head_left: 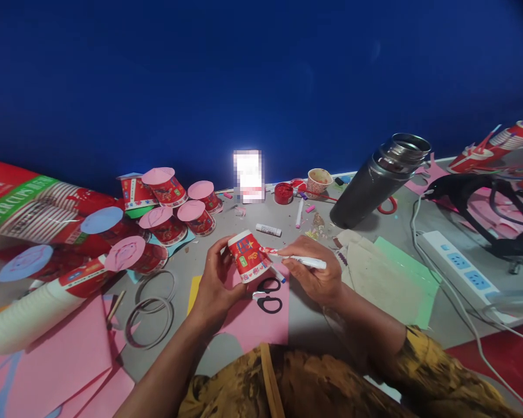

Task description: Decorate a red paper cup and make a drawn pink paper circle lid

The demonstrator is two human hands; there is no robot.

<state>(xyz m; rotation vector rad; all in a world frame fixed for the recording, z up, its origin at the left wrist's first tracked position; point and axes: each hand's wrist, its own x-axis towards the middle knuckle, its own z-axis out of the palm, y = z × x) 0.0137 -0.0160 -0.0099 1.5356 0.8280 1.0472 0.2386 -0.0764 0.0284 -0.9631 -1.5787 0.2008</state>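
A red printed paper cup [247,257] is tilted, its white rim upward, in the grip of my left hand [218,277]. Held like a pen in my right hand [314,268] is a white marker [307,262], its reddish tip close to the cup's right side; I cannot tell whether it touches. Below the cup, black-handled scissors [270,303] lie on a pink paper sheet [248,325]. Another marker with a blue end [280,277] lies partly behind the cup. Beyond my hands a capped white marker [268,230] rests on the table.
To the left stand several red cups topped with paper discs [163,183], beside a stack of white cups [39,307] and tape rings [150,319]. A dark flask [375,186], a beige cloth [370,278] and a power strip [462,267] are on the right. A bright blurred screen [249,177] stands behind.
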